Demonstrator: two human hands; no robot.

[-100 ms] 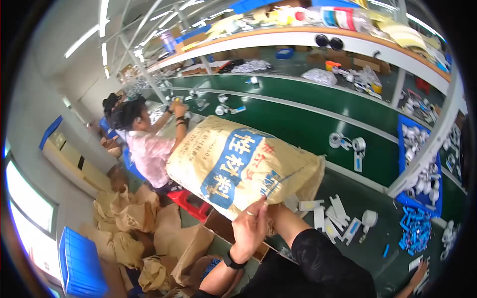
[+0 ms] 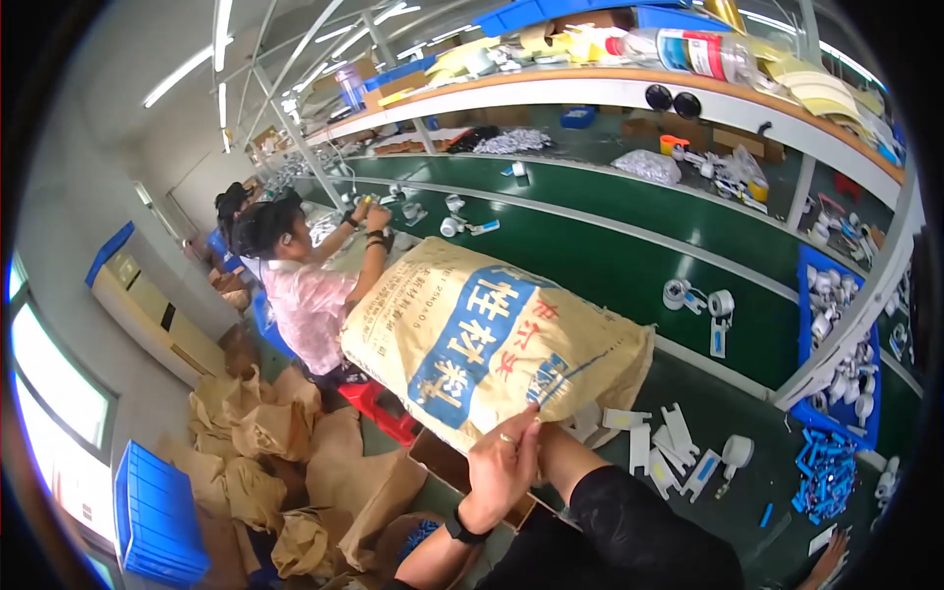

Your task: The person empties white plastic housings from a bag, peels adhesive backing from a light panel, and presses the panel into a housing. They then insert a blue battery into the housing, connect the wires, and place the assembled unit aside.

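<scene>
A large cream woven sack (image 2: 393, 315) with a blue printed band lies tilted in front of me, over the near edge of the green work surface. My left hand (image 2: 500, 470), with a ring and a dark wristband, has its fingers closed on the sack's near edge. My right forearm (image 2: 564, 458) reaches in under the near right part of the sack. The fingers of my right hand are hidden behind the sack and my left hand. White plastic plates (image 2: 674, 438) and a round white fitting (image 2: 737, 451) lie right of the sack.
A co-worker in pink (image 2: 310, 305) works at the green conveyor (image 2: 590, 246). Blue small parts (image 2: 824, 477) and a blue tray (image 2: 804, 324) of white fittings lie right. Another person's hand (image 2: 831, 559) shows lower right. Crumpled brown bags (image 2: 265, 413), a red stool (image 2: 379, 411) and a blue crate (image 2: 162, 511) stand left.
The whole view has shifted slightly, so the surroundings sit a little further right and lower. My left hand keeps its hold on the sack.
</scene>
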